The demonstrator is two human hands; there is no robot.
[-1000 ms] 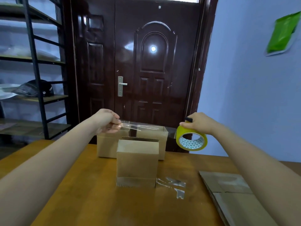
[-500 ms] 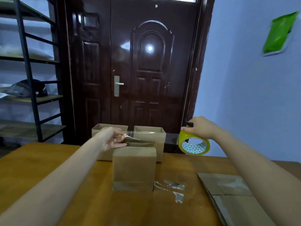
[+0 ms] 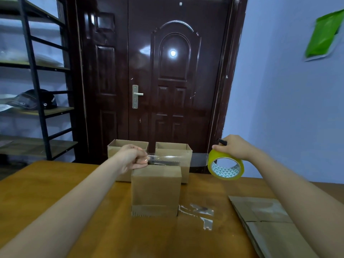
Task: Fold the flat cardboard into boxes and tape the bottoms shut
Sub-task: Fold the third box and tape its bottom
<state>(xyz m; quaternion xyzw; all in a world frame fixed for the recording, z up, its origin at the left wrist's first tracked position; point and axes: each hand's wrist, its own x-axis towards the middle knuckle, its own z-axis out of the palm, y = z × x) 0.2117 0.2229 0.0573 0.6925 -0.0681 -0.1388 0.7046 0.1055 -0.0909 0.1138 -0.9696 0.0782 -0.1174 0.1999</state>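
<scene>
A folded cardboard box stands upside down in the middle of the wooden table. My left hand pinches the free end of a clear tape strip just above the box's top left edge. The strip stretches right to a yellow tape roll, which my right hand holds from above, together with a small black object. Two open boxes stand side by side behind the near one. Flat cardboard sheets lie at the right front.
Scraps of clear tape are stuck to the table right of the box. A dark door is behind the table. A black metal shelf with a helmet stands at the left.
Both hands have lowered, bringing the stretched tape strip down from above the rear boxes to just over the near box's top. My view has tilted slightly.
</scene>
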